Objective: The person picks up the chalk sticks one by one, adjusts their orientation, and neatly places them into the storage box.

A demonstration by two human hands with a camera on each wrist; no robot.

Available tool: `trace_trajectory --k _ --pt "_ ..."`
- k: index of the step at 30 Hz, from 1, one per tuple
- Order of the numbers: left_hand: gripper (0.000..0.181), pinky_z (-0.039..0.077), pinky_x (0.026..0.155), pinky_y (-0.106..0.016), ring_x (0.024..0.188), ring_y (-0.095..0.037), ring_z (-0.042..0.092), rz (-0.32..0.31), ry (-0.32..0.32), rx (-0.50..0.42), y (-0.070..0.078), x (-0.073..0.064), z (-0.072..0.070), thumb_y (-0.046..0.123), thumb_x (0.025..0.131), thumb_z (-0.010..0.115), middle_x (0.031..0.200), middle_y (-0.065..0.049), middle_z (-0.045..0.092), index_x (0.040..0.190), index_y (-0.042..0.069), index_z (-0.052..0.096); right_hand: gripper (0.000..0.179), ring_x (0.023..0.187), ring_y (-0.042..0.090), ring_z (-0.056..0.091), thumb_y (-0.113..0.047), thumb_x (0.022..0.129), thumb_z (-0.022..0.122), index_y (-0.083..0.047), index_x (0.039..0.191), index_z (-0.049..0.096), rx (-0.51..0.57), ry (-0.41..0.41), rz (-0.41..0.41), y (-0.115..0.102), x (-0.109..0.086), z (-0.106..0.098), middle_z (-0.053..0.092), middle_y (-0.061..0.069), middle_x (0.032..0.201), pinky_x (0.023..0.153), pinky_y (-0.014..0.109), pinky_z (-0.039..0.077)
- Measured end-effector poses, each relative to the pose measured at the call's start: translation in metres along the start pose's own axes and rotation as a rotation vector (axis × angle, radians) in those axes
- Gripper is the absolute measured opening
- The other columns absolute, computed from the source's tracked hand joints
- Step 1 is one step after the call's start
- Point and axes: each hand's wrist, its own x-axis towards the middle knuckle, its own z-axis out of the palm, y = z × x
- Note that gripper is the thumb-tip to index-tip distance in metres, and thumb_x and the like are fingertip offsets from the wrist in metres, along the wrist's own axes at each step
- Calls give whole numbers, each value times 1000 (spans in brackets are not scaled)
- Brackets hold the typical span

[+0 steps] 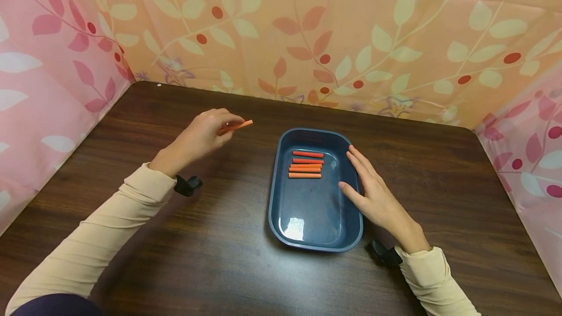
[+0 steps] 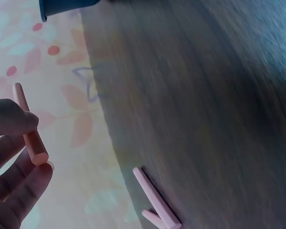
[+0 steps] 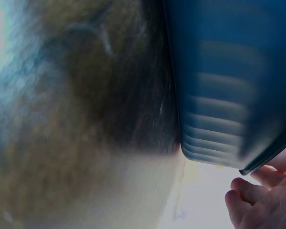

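Note:
My left hand (image 1: 204, 130) pinches an orange stick (image 1: 237, 126), crayon-like, above the table left of the blue tray (image 1: 307, 218). Up close in the left wrist view, this orange stick (image 2: 34, 145) sits between thumb and fingertips, its flat end showing. Inside the tray several red and orange sticks (image 1: 306, 169) lie side by side, towards its far end. My right hand (image 1: 377, 199) rests on the tray's right rim with fingers extended, the thumb over the inside. The right wrist view shows its fingers (image 3: 250, 193) by the rim of the tray (image 3: 219, 71).
Pink sticks (image 2: 155, 198) lie on the table in the left wrist view; the head view does not show them. A dark wooden table (image 1: 210, 238) bears the tray. Patterned cloth (image 1: 281, 28) hangs behind it, and a small white bit (image 1: 159, 85) lies near the far left edge.

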Motion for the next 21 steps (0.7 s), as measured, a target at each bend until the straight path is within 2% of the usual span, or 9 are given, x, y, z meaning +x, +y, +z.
trace_trajectory --k 5,7,10,16,21 --pt "35 49 79 -45 88 -30 60 17 3 -8 10 1 0 -6 84 69 100 -16 69 118 0 70 75 151 36 21 -24 96 63 -3 156 24 7 -6 3 -1 0 0 15 9 167 114 66 25" --pt "35 47 85 -49 89 -29 60 17 1 -8 14 1 0 -5 84 69 100 -15 68 119 1 70 75 151 36 21 -24 96 63 -3 156 24 6 -7 3 -1 0 0 15 9 167 114 66 25" --pt "35 44 86 -51 88 -27 59 21 6 -10 19 2 2 -4 84 69 99 -13 69 119 3 70 75 151 37 21 -24 96 63 -3 156 24 0 -3 3 1 0 0 15 9 167 113 66 26" --pt "34 47 77 -40 86 -26 60 97 52 -34 27 4 6 -7 83 68 96 -12 69 116 2 71 75 151 37 21 -25 96 63 -4 157 24 2 -8 7 1 0 0 14 9 167 114 66 26" --pt "34 49 76 -38 87 -26 61 150 64 -49 35 8 10 -6 82 70 97 -13 70 115 1 71 74 151 36 21 -24 96 63 -4 156 24 5 -7 4 1 0 1 15 9 167 114 66 25"
